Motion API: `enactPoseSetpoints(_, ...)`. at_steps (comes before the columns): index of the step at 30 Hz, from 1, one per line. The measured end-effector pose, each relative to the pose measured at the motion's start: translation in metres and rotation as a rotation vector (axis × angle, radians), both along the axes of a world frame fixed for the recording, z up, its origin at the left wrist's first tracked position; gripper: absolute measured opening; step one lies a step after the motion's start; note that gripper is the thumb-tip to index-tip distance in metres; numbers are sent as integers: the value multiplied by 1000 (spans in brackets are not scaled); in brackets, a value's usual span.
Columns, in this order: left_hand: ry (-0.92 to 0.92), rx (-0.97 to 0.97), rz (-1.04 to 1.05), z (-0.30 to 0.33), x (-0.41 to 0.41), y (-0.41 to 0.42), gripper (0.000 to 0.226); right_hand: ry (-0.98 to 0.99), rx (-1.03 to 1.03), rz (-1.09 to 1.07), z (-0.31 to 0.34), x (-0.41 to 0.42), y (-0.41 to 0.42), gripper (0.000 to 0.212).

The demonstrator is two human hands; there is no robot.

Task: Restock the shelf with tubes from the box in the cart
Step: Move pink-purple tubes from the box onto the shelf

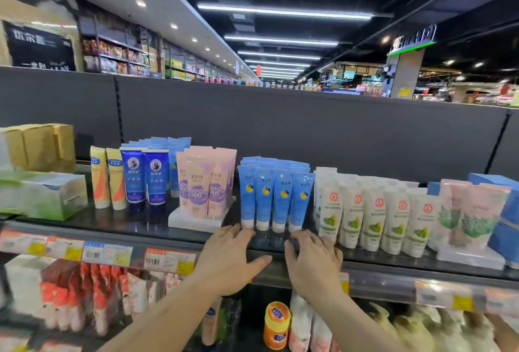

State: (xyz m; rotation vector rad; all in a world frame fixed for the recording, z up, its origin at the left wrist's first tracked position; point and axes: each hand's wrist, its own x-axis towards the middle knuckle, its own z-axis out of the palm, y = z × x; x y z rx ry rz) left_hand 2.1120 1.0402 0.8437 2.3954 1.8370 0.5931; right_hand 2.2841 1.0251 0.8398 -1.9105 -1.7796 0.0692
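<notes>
Several light blue tubes with white caps stand cap-down in rows on the dark top shelf. My left hand lies at the shelf's front edge with straight fingers reaching the base of the leftmost blue tube. My right hand lies beside it with its fingertips at the base of the rightmost blue tube. Neither hand holds anything. The cart and its box are out of view.
Pink tubes on a white tray stand left of the blue ones, then dark blue and yellow tubes. White tubes stand to the right. Price labels line the shelf edge. A lower shelf holds packets and an orange jar.
</notes>
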Motion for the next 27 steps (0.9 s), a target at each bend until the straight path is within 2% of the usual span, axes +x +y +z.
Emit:
enactPoseSetpoints(9,56,-69,51,4,11,14,67,-17,-87,-100,9,-17,17,39)
enactPoseSetpoints(14,78,-127,66,8,14,18,73,1,-116,-135,11,-24,23,38)
enactPoseSetpoints(27,50,-156,36,15,10,14,71,60,-69,-128,10,-26,15,34)
